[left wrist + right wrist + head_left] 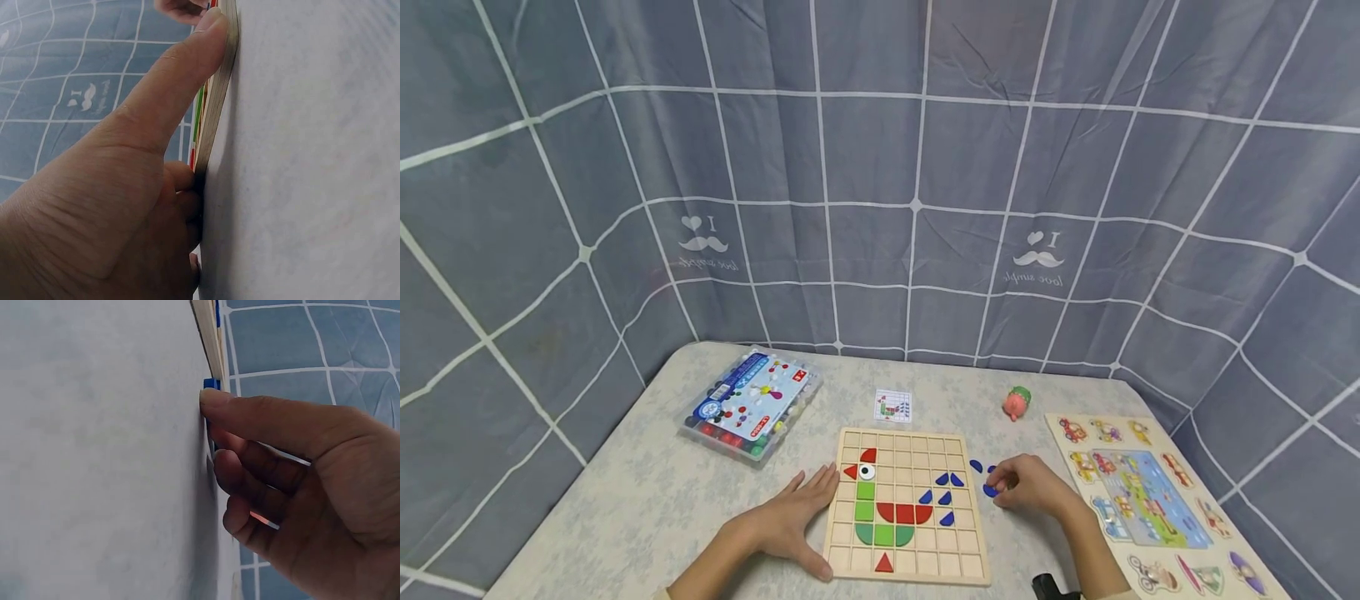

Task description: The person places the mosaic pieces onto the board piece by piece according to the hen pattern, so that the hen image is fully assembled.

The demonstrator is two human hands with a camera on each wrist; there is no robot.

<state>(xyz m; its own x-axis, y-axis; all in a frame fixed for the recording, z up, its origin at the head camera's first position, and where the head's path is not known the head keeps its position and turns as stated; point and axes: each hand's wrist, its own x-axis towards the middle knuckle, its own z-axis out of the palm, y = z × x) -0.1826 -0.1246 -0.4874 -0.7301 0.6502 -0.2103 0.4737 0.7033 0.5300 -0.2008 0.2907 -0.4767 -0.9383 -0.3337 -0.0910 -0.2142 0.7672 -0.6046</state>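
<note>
A wooden grid board (936, 556) lies on the table, bearing flat red, green and blue pieces laid out as a bird, with a round eye piece (867, 472). My left hand (790, 521) rests along its left side, fingers spread, thumb at the near corner. In the left wrist view the thumb (181, 78) lies against the board's edge (219, 103). Right of the board, my right hand (1033, 485) pinches a blue segment-shaped piece (990, 491) low at the tabletop. In the right wrist view the thumb tip covers part of this blue piece (210, 382).
Another blue piece (976, 466) lies by the board's right edge. A pattern card (892, 406) is behind the board, a clear case of coloured parts (752, 404) at back left. A small red-green toy (1017, 403), a picture puzzle board (1157, 500) and a black object (1052, 587) are on the right.
</note>
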